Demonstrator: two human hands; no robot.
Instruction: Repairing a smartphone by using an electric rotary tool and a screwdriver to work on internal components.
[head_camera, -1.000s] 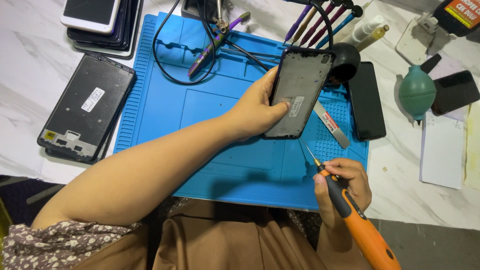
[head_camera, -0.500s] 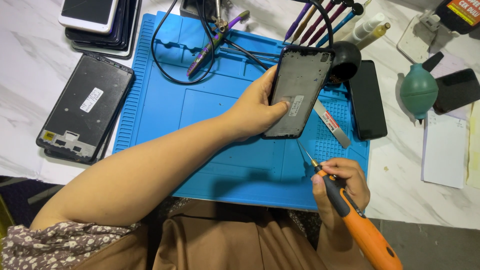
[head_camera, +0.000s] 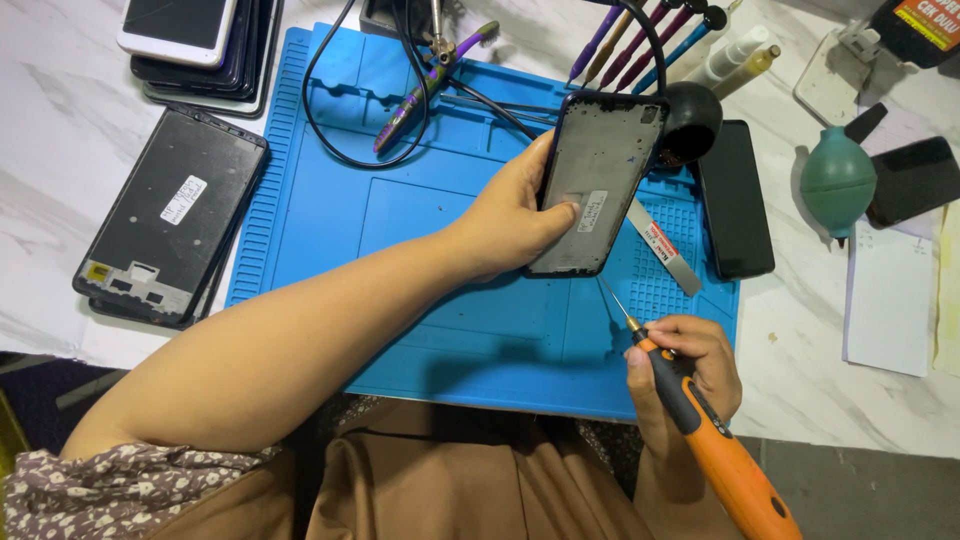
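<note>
The left hand (head_camera: 515, 215) is gripping a dark phone frame (head_camera: 597, 185), fingers curled around its edge and thumb pressing its grey inner face, holding it tilted over the upper right of the blue ribbed silicone mat (head_camera: 330, 230). The right hand (head_camera: 690, 365) is closing around an orange electric screwdriver (head_camera: 715, 450), its thin bit pointing at the frame's lower corner. The mat is lying on a white marble-patterned table (head_camera: 60, 130). Left of the mat, another black frame (head_camera: 170, 230) is lying flat; right of it, a green rubber blower (head_camera: 838, 180) is sitting.
</note>
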